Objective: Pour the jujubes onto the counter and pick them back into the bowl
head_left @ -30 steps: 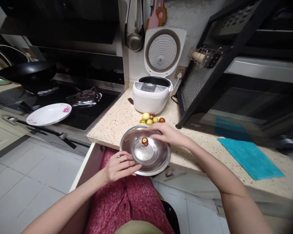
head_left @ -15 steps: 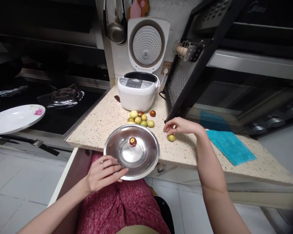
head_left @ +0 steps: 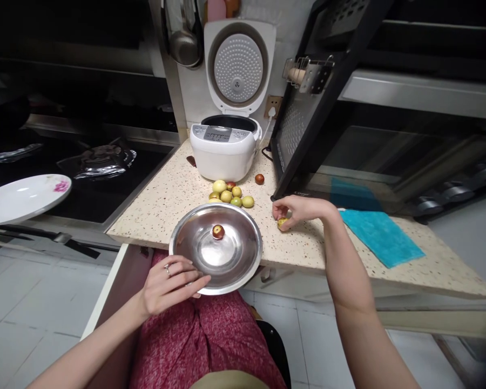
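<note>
A shiny metal bowl (head_left: 243, 265) rests partly over the counter's front edge, above my lap. My left hand (head_left: 172, 283), with a ring on one finger, grips its near-left rim. One brown jujube (head_left: 217, 232) lies inside the bowl. To the bowl's right, my right hand (head_left: 294, 212) has thumb and fingers around a yellow-green jujube (head_left: 282, 222) at the countertop. Several yellow-green jujubes (head_left: 225, 196) sit in a cluster behind the bowl, with a reddish one among them. A separate brown jujube (head_left: 260, 179) lies a little to the right of that cluster.
A white rice cooker (head_left: 222, 154) stands at the back with its lid raised. On the right are a black-framed oven (head_left: 389, 146) and a turquoise cloth (head_left: 383, 237). Leftward are a gas stove (head_left: 101, 162) and a white floral plate (head_left: 28, 197). An open drawer (head_left: 113, 292) juts out below the counter.
My right fingers have closed around the yellow-green jujube, which they were only reaching over before. The view has shifted slightly. My left hand stays on the bowl's rim.
</note>
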Motion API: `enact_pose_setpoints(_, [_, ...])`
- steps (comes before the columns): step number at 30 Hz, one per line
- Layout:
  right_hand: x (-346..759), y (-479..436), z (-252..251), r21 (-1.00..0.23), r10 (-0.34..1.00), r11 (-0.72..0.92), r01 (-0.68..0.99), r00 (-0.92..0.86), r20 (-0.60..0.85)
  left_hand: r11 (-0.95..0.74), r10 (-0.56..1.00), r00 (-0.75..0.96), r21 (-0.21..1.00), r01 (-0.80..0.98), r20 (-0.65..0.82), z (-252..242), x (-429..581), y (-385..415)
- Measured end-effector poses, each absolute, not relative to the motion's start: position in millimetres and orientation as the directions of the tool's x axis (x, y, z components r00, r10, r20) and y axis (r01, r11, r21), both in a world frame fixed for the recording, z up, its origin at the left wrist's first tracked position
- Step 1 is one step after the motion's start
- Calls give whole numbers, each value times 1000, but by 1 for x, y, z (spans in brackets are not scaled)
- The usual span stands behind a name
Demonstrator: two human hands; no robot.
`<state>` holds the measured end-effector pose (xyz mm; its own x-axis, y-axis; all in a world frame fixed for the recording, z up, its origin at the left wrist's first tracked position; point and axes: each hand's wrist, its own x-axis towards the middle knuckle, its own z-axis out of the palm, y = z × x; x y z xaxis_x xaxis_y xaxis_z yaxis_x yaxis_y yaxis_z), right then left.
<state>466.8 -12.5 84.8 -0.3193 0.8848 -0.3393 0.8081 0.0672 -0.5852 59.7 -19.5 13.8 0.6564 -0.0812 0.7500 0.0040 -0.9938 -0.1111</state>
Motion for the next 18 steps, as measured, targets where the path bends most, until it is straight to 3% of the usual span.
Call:
enact_pose_setpoints(12, [415, -10, 99, -828, 886, 320, 460, -455, 90, -992, -52, 592, -111, 63, 804, -1, 66, -22])
enact_pose_setpoints(14, [396, -8, 102, -811, 837, 376, 448, -539, 90, -992, -30, 575, -95, 82, 817, -3, 67, -21])
enact_pose_setpoints(18, [361, -7, 102, -679, 734, 469, 565, -676, -56, -994, 24, 585, -42, 99, 811, -6, 66, -19])
